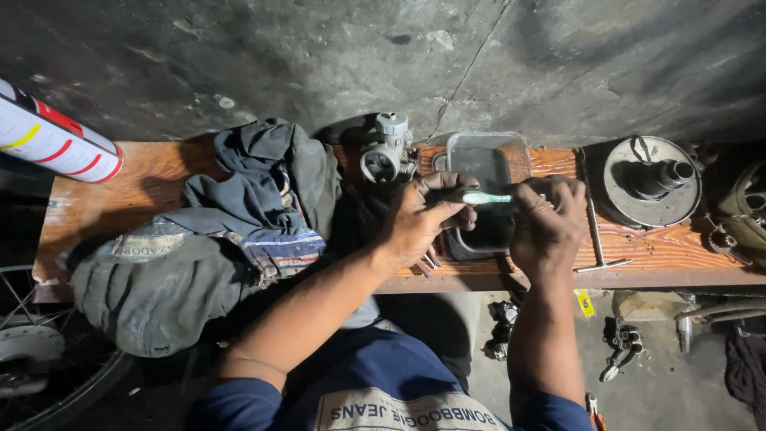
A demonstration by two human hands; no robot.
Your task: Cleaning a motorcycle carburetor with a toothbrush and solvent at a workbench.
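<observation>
My left hand point(423, 215) grips a small dark part over a clear plastic tray point(520, 152) that holds dark liquid. My right hand point(549, 223) holds a light green toothbrush point(485, 198), its head against the part in the left hand. Both hands hover above the tray on a wooden bench point(152, 179). A grey metal carburetor point(387, 152) stands just behind the left hand, beside the tray.
A heap of dark and striped clothes point(239, 207) covers the bench's left half. A round metal engine part point(650, 183) sits at the right, with a T-shaped tool point(597, 239) beside it. A white and red canister point(48, 136) lies far left. Small parts litter the floor point(662, 375) below.
</observation>
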